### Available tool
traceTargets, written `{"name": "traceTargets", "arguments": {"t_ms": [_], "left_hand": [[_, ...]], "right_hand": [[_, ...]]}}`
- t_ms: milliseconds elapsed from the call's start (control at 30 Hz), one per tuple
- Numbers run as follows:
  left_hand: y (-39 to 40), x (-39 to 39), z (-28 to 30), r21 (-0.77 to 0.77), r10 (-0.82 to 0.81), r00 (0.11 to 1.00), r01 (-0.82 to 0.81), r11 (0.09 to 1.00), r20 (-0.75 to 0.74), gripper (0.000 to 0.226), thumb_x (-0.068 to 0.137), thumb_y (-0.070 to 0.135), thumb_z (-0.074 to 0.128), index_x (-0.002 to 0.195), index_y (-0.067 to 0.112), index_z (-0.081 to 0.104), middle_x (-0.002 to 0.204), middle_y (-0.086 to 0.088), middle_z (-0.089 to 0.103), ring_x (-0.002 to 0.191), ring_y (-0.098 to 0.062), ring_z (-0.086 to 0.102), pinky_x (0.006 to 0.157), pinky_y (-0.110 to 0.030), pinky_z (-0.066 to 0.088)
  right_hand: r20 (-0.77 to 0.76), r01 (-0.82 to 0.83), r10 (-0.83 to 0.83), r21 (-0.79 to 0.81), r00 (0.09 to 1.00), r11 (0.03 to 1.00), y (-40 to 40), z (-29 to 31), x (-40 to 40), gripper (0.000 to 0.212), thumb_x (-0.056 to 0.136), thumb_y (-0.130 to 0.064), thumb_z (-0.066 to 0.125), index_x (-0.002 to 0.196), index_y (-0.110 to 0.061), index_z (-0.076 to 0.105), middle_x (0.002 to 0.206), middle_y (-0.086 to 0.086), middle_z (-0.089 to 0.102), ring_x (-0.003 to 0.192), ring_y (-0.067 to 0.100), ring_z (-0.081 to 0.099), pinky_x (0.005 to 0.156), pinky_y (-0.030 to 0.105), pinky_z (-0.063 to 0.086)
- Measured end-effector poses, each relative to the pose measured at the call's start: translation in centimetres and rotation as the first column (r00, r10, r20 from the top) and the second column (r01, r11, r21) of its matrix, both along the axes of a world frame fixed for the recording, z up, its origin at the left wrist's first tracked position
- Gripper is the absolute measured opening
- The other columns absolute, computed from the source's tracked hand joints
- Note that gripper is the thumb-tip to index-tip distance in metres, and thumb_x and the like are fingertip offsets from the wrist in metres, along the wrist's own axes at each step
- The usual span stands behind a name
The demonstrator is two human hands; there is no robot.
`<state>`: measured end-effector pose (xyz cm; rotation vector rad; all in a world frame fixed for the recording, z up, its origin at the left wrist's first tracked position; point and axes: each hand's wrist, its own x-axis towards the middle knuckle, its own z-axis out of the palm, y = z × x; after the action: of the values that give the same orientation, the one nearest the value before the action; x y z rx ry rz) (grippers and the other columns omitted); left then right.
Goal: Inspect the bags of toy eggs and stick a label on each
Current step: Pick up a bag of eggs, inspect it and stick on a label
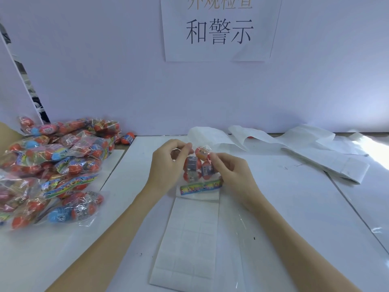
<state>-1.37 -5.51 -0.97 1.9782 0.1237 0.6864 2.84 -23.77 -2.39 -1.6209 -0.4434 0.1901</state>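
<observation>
Pinching the clear bag of toy eggs [196,168] from both sides: left hand [166,165] with fingers curled at its top, right hand [230,171] gripping its right edge, both arms reaching forward. Left of the bag, a crinkly pile of bags [52,165]; just below it, a gridded label sheet [187,245] on the white table [294,218]. Right, loose backing paper [315,152].
</observation>
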Motion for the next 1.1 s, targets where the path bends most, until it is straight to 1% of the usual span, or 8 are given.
{"name": "traceTargets", "arguments": {"t_ms": [133, 267, 333, 433, 667, 800, 900, 1100], "left_hand": [[-0.1, 0.0, -0.1, 0.074, 0.065, 0.997, -0.069, 0.995, 0.044, 0.026, 0.104, 0.019, 0.063, 0.078, 0.016, 0.066, 0.083, 0.006, 0.069, 0.079, -0.004, 0.067, 0.072, -0.013, 0.051], [-0.3, -0.3, -0.2, 0.115, 0.006, 0.998, -0.013, 0.993, 0.062, 0.023, 0.1, 0.018, 0.065, 0.08, 0.008, 0.072, 0.088, 0.001, 0.067, 0.078, -0.012, 0.063, 0.072, -0.018, 0.049], [-0.4, -0.4, 0.2, -0.013, -0.085, 0.996, 0.085, 0.996, -0.016, 0.02, 0.099, 0.028, 0.065, 0.091, 0.013, 0.076, 0.096, 0.004, 0.072, 0.084, -0.013, 0.067, 0.079, -0.022, 0.052], [-0.2, -0.2, 0.4, -0.131, -0.187, 0.973, 0.17, 0.977, -0.133, 0.013, 0.099, 0.021, 0.071, 0.092, 0.015, 0.08, 0.09, 0.002, 0.078, 0.091, -0.025, 0.071, 0.085, -0.036, 0.055], [0.8, -0.1, 0.7, -0.34, -0.084, 0.995, 0.059, 0.939, -0.06, 0.008, 0.088, 0.02, 0.083, 0.086, 0.014, 0.078, 0.085, -0.002, 0.077, 0.081, -0.013, 0.07, 0.077, -0.023, 0.056], [1.1, -0.1, 1.1, -0.599, -0.179, 0.983, 0.119, 0.792, -0.041, 0.014, 0.081, 0.026, 0.085, 0.079, 0.014, 0.078, 0.075, 0.001, 0.069, 0.066, -0.011, 0.057, 0.073, -0.023, 0.049], [1.4, 0.0, 0.9, -0.395, -0.091, 0.994, 0.057, 0.917, -0.068, 0.01, 0.093, 0.025, 0.078, 0.089, 0.015, 0.075, 0.077, 0.009, 0.071, 0.063, -0.006, 0.057, 0.066, -0.015, 0.048], [1.6, -0.2, 1.1, -0.253, -0.165, 0.969, 0.116, 0.961, -0.182, 0.022, 0.096, 0.037, 0.073, 0.086, 0.019, 0.082, 0.069, 0.016, 0.068, 0.059, -0.004, 0.052, 0.062, -0.01, 0.044]], "right_hand": [[-0.019, 0.018, -0.019, -0.012, 1.0, 1.0, -0.2, 0.0, 0.2, 0.033, 0.105, -0.034, 0.061, 0.092, -0.009, 0.079, 0.085, 0.005, 0.08, 0.078, 0.016, 0.074, 0.071, 0.032, 0.057], [0.106, 0.057, -0.05, -0.064, 0.993, 0.996, -0.1, -0.4, 0.5, 0.04, 0.109, -0.025, 0.053, 0.072, -0.02, 0.066, 0.062, 0.0, 0.057, 0.063, 0.013, 0.05, 0.062, 0.037, 0.042], [0.18, 0.062, -0.042, -0.105, 0.983, 0.993, 0.0, -0.5, 0.4, 0.044, 0.109, -0.025, 0.054, 0.065, -0.03, 0.058, 0.058, -0.014, 0.046, 0.059, 0.009, 0.038, 0.059, 0.029, 0.034], [0.188, 0.049, -0.026, -0.118, 0.982, 0.992, 0.2, -0.5, 0.1, 0.035, 0.108, -0.029, 0.055, 0.077, -0.023, 0.069, 0.062, -0.006, 0.061, 0.061, 0.006, 0.049, 0.062, 0.027, 0.039], [-0.003, -0.018, 0.018, -0.025, 1.0, 1.0, -0.2, 0.3, 0.1, 0.034, 0.102, -0.042, 0.063, 0.08, -0.022, 0.079, 0.071, 0.004, 0.065, 0.069, 0.011, 0.053, 0.066, 0.029, 0.045], [0.033, 0.055, -0.054, -0.025, 0.998, 0.998, -0.4, 0.2, 0.2, 0.04, 0.102, -0.034, 0.065, 0.066, -0.018, 0.073, 0.067, 0.003, 0.056, 0.064, 0.014, 0.042, 0.06, 0.027, 0.033], [0.075, 0.115, -0.114, -0.012, 0.991, 0.993, -0.4, -0.1, 0.3, 0.041, 0.103, -0.029, 0.065, 0.065, -0.015, 0.07, 0.056, -0.008, 0.05, 0.052, 0.004, 0.037, 0.051, 0.017, 0.031], [0.082, 0.084, -0.084, -0.002, 0.993, 0.996, -0.3, -0.1, 0.2, 0.03, 0.101, -0.028, 0.068, 0.08, -0.012, 0.081, 0.063, -0.009, 0.069, 0.052, -0.002, 0.051, 0.055, 0.012, 0.04]]}}
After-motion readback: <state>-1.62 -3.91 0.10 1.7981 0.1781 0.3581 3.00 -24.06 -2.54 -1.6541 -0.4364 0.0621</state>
